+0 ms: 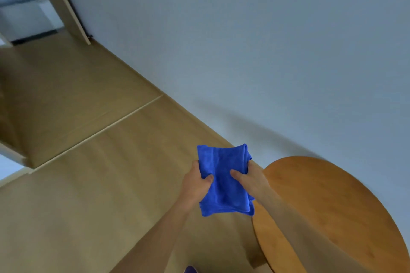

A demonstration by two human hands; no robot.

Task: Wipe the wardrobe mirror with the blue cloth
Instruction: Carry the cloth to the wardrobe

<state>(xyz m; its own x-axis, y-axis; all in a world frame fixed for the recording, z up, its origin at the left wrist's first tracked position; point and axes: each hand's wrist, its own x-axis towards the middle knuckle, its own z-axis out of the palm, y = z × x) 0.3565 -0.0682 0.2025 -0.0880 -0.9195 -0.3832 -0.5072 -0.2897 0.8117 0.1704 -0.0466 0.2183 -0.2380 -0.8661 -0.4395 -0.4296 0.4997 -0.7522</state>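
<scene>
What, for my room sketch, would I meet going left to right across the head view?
doorway → left hand → blue cloth → right hand → round wooden table

The blue cloth (224, 184) hides the fingers of the left hand (195, 186) and right hand (250, 180) — only the thumbs show. The round wooden table (346, 201) is cut off at the right and bottom edges, and the right forearm (299, 226) covers part of it. A small purple shape (191, 270) at the bottom edge is too cropped to identify.
</scene>
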